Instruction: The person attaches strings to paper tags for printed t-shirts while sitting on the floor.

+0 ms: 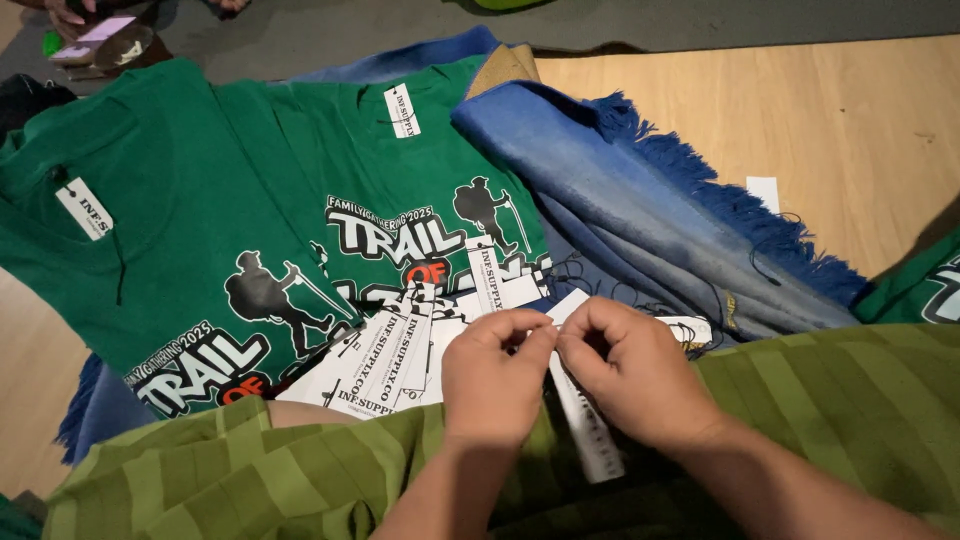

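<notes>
My left hand and my right hand meet at the fingertips over my lap, both pinching a white paper hang tag that hangs down between them. Just beyond my fingers lies a loose pile of white tags with black strings, spread over the print of a green T-shirt. A second green T-shirt lies to the left, a white tag tied at its collar. The first shirt also carries a tag at its neck.
A blue fringed rug lies folded under and right of the shirts on a wooden floor. A green striped cloth covers my lap. Another person's hand is at the top left. Another green shirt's edge shows at right.
</notes>
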